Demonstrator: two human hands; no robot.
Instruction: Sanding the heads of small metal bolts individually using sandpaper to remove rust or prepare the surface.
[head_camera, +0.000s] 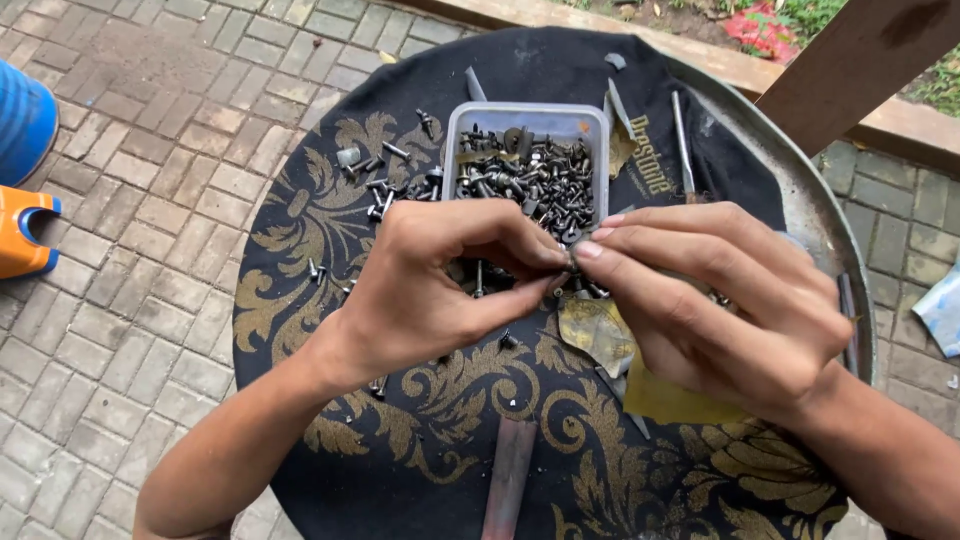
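1. Covering the round table (800, 215), a black cloth with gold scrollwork (440, 400) leaves only a thin bare metal rim to the right of the grey tray (452, 140); a dropped piece could roll off there, so work is best kept over the cloth.
2. Below the tray, the left hand (420, 300) and right hand (720, 300) meet, each pinched nearly closed on a small dark fastener (570, 262) at the fingertips.
3. Left of the tray, loose screws (385, 190) lie scattered; free cloth lies below the hands.
4. Holding the fastener low over the tray seems safest.
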